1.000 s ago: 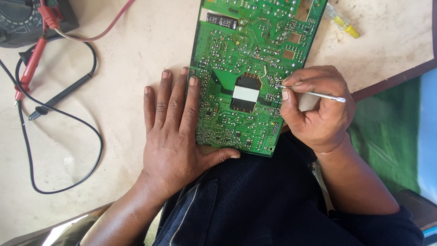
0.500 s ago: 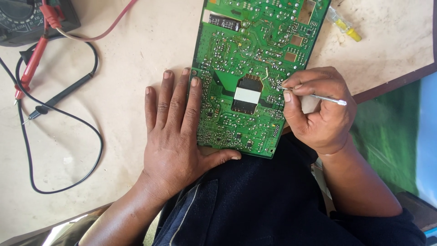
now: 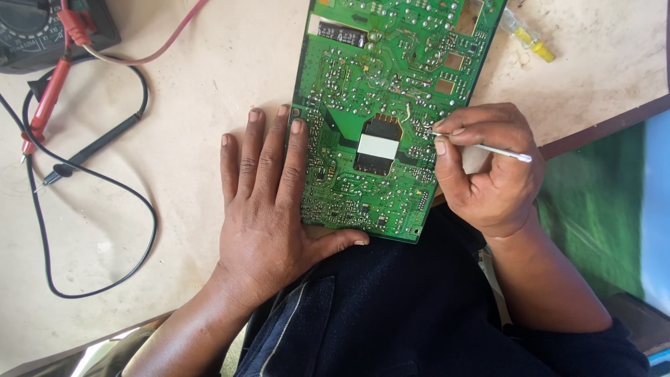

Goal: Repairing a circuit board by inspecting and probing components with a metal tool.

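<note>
Your left hand (image 3: 262, 209) lies flat, open, pinning the board (image 3: 380, 105) at its left edge | right hand (image 3: 488, 167) still pinches a thin probe (image 3: 488, 149), tip on board's right-centre solder joints | barely moved; probing continues | meter (image 3: 42, 28) far left of board.

Black meter leads (image 3: 91, 209) are looping across the tabletop (image 3: 195, 105) left of the left hand (image 3: 269, 209), leaving bare room between.
</note>
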